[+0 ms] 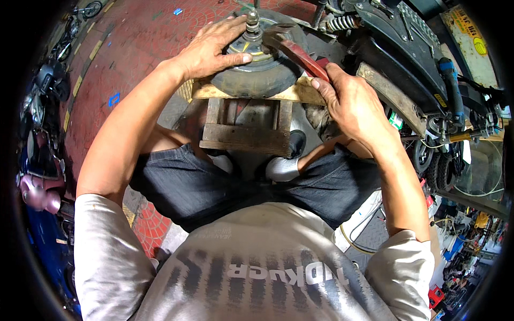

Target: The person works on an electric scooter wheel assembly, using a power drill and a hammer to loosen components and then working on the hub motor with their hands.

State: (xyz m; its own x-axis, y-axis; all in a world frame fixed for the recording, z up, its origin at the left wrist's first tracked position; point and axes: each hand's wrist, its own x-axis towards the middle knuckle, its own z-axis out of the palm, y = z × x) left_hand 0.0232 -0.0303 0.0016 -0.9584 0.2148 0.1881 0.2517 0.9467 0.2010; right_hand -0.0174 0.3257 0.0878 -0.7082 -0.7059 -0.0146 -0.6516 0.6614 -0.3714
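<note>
A small wheel with a black tyre [254, 83] lies flat on a wooden board [309, 92] in front of me. From its hub stands a metal axle or bolt-like piece [252, 27]. My left hand [211, 51] rests on the wheel's left side, fingers stretched and thumb apart, gripping nothing. My right hand [350, 99] is closed round the red handle of a hammer [300, 56]. The hammer's dark, claw-like head is close beside the metal piece, over the hub; I cannot tell whether they touch.
A low wooden stool or crate [246, 136] stands under the board, between my legs. At the upper right are a coil-spring shock absorber [342, 23], a black tray [399, 59] with wrenches and a blue-and-black tool [452, 91]. Motorbikes [51, 80] line the left; red paving [134, 48] spreads there.
</note>
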